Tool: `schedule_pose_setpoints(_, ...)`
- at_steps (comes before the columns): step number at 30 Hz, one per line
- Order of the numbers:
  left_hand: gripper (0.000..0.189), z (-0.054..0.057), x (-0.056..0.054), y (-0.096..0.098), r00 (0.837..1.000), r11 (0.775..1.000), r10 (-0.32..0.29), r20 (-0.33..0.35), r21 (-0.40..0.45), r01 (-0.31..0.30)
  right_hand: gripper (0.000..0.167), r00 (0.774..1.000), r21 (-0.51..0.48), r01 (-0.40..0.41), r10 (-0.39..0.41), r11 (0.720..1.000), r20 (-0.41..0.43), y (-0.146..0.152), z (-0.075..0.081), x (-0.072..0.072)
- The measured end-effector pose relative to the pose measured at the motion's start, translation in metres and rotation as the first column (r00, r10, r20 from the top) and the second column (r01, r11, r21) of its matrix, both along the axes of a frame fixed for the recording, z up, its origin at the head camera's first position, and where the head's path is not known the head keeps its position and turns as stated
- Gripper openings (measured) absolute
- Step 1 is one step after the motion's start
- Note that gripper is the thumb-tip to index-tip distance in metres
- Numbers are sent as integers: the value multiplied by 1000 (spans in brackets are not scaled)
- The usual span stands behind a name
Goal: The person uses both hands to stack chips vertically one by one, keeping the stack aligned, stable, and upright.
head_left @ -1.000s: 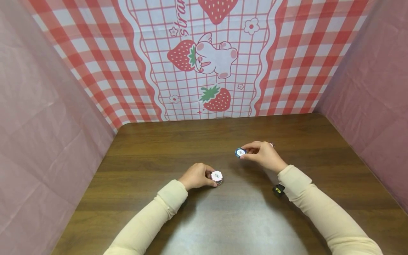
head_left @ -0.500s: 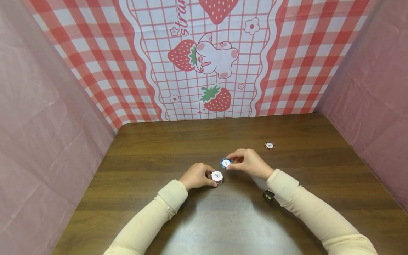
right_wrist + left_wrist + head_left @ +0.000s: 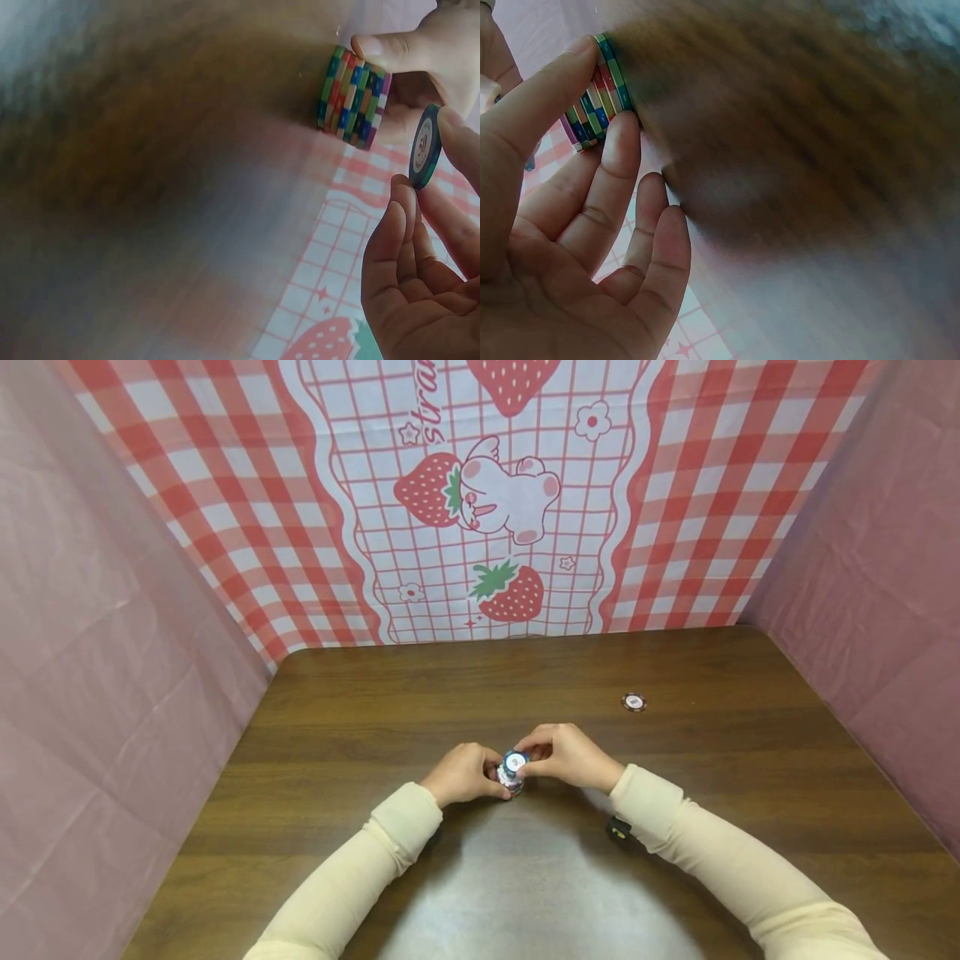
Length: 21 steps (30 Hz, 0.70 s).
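A short stack of poker chips (image 3: 351, 97) in several colours stands on the table. My left hand (image 3: 467, 774) grips its sides between thumb and fingers; the left wrist view shows the banded edges of the chip stack (image 3: 600, 94). My right hand (image 3: 567, 758) pinches one blue poker chip (image 3: 515, 763) by its edge. In the head view that chip overlaps the top of the stack. From the right wrist, the blue chip (image 3: 425, 146) appears a little apart from the stack, with its white printed centre showing.
One dark-edged poker chip (image 3: 633, 702) with a white centre lies flat farther back on the right of the brown wooden table (image 3: 360, 693). A strawberry-print cloth (image 3: 510, 510) hangs behind the table, and pink cloths flank both sides.
My right hand has carried the blue chip left and nearer to me, from the right side to over the stack. The dark-edged chip has come into full view. My left hand stays put.
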<state>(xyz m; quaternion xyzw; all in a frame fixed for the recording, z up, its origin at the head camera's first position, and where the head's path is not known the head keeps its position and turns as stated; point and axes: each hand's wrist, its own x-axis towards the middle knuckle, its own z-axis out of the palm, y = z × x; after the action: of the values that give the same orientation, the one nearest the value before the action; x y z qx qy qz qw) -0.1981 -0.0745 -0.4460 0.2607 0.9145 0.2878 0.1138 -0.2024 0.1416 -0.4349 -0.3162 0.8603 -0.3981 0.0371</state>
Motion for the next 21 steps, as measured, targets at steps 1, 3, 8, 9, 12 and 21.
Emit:
schedule_pose_setpoints(1,25,0,0,0,1000,1000,0,2,0,0,27,1000,-1,-5,5,1000,4,-1,0,0)
schedule_pose_setpoints(3,26,0,0,0,1000,1000,1,5,1,-1,26,1000,-1,-18,18,1000,9,-3,-1,1)
schedule_pose_setpoints(8,28,-1,-1,0,1000,1000,5,7,1,-5,26,999,8,-48,48,999,-5,-5,-5,1)
schedule_pose_setpoints(9,28,-1,-1,0,1000,1000,6,8,2,-6,27,999,10,-51,51,999,-8,-5,-5,1)
schedule_pose_setpoints(12,27,-1,0,0,1000,1000,3,10,8,-3,27,998,15,-59,59,998,-14,-7,-6,2)
schedule_pose_setpoints(21,25,-1,-1,0,1000,1000,-4,9,4,4,28,997,45,-66,67,997,-28,-11,-8,2)
